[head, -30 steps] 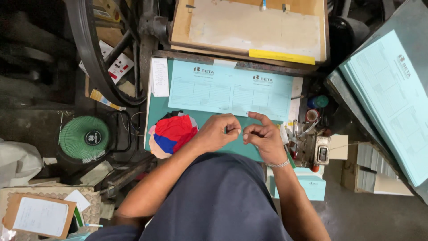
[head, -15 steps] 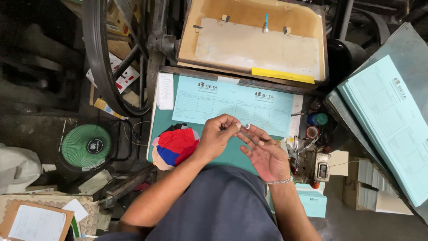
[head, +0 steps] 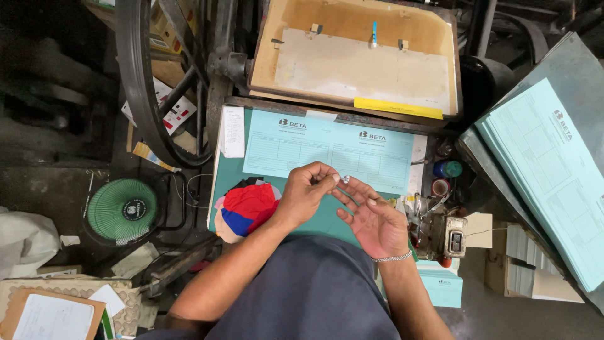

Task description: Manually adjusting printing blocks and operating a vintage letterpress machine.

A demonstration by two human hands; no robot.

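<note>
My left hand (head: 309, 191) pinches a tiny pale object (head: 345, 179) between thumb and fingertips, just above the palm of my right hand (head: 372, 220). My right hand lies palm up with fingers spread, a thin bracelet at its wrist. Both hands hover over a green work surface (head: 229, 173). A light blue printed form sheet (head: 330, 154) lies flat on it just beyond the hands. A bundle of red, blue and pink cloth (head: 246, 206) sits beside my left wrist.
A wooden press bed (head: 358, 60) with pale paper and a yellow strip stands beyond the sheet. A big black wheel (head: 141, 88) rises at left, a green fan (head: 123, 211) below it. A stack of blue forms (head: 547, 170) lies at right, small jars and clutter (head: 443, 182) between.
My right hand has turned palm up and opened below my left hand, which still pinches the small object. The camera has shifted, showing more of the press bed.
</note>
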